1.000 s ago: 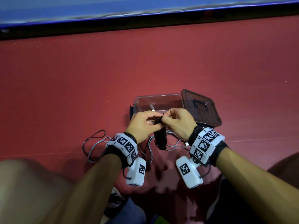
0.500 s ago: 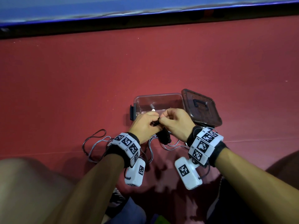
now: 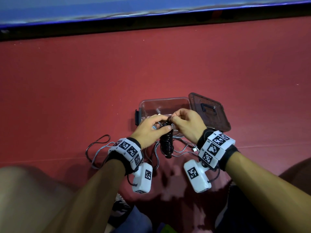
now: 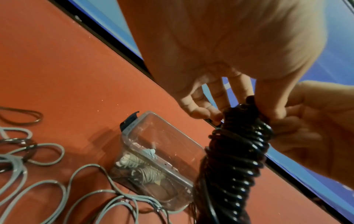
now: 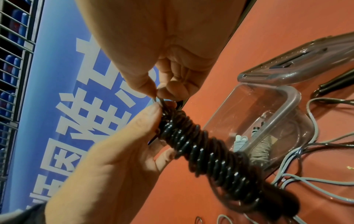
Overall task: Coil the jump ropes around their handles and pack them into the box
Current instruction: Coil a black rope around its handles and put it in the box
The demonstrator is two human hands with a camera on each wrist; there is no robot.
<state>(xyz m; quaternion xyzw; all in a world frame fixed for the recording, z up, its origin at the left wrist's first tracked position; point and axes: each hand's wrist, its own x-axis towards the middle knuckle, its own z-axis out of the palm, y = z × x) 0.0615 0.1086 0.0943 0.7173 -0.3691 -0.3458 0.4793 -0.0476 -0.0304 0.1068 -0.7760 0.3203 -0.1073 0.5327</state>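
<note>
Black jump rope [image 3: 166,142], already wound tight around its handles, sits upright between both hands just in front of the clear plastic box [image 3: 164,106] on the red floor [image 3: 84,98]. From the head view you mostly get the backs of the hands, so the grip is hard to read there. It does show the box's lid [image 3: 208,111] lying open to the right, and loose grey rope [image 3: 97,153] sprawled on the floor near the left wrist.

The wrist cams fill in the rest. In the left wrist view the left hand [image 4: 220,45] has its thumb and curled fingers [image 4: 199,109] closed on the top of the black bundle. That view also shows a grey jump rope [image 4: 145,171], coiled up, lying inside the box. The right wrist view has the right hand [image 5: 153,45] pinching a thin end of the rope at the bundle's top between thumb and fingertips [image 5: 168,91], fingers pressed together. Only that view catches a blue banner [image 5: 86,106] with white characters behind the hands, plus another black handle [image 5: 333,86] on the floor beside the lid.
</note>
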